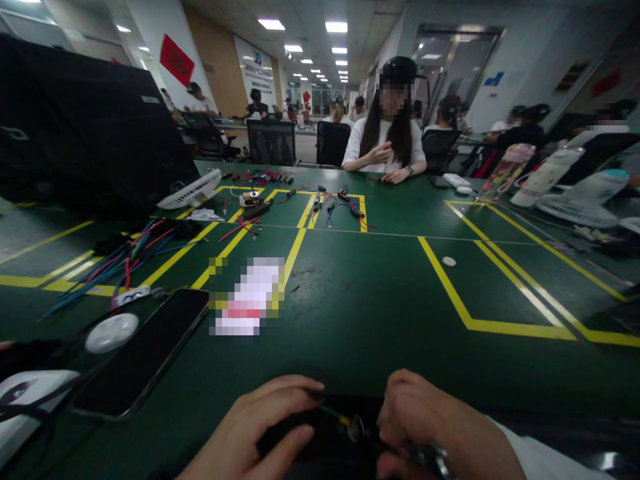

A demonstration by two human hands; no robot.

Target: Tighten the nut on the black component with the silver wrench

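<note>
No lettering can be read: the wall banner (257, 70) and red wall poster (177, 59) are too blurred

Open office under ceiling light panels (336, 27), green yellow-taped table (380, 293), black chairs (273, 141).

Both hands were bare, with no gloves and no rings that I could make out. The left hand (260, 427) showed no sleeve at all up to where the view cut it off. The right hand (430, 427) came out of a white sleeve (545, 460) that ended short of the wrist, and a metal-looking band (434, 459), perhaps a watch or bracelet, glinted beneath that wrist.
</note>
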